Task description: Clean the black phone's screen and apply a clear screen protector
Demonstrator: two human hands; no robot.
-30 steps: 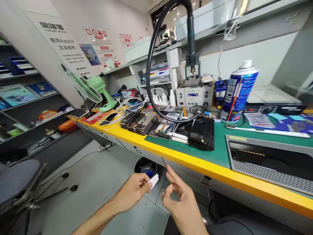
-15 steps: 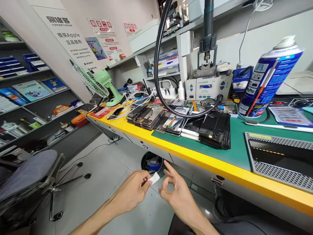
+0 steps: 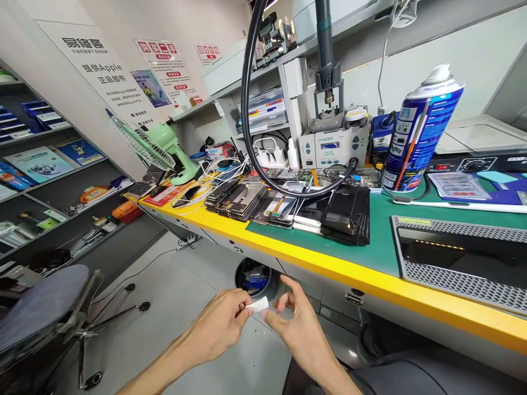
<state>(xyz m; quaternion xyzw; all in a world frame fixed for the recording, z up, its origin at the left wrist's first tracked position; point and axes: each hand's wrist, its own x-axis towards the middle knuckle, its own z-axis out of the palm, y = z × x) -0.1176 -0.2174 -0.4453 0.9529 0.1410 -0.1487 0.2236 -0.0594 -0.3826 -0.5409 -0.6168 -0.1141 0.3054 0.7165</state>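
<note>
A small white piece, which looks like folded paper or tissue [image 3: 259,305], is pinched between the thumb and fingers of my left hand [image 3: 224,317]. Its free end points right, toward my right hand [image 3: 297,323]. That hand has its thumb and fingers apart, the thumb tip close to the white piece; whether they touch I cannot tell. Both hands are over the floor in front of the bench [image 3: 288,247]. Just beyond them, on the floor, stands a dark bin [image 3: 269,288] with blue and grey scraps inside.
Stacks of phone screens [image 3: 348,214] lie along the bench beneath a looping black hose [image 3: 246,99]. At right are a blue spray can [image 3: 422,131], a white-handled brush [image 3: 461,206] and a perforated plate [image 3: 411,269] bearing a dark screen. A wheeled chair [image 3: 53,302] stands left.
My right thumb and index finger have parted from a ring shape, and the thumb is nearer the white piece. The view has shifted slightly right.
</note>
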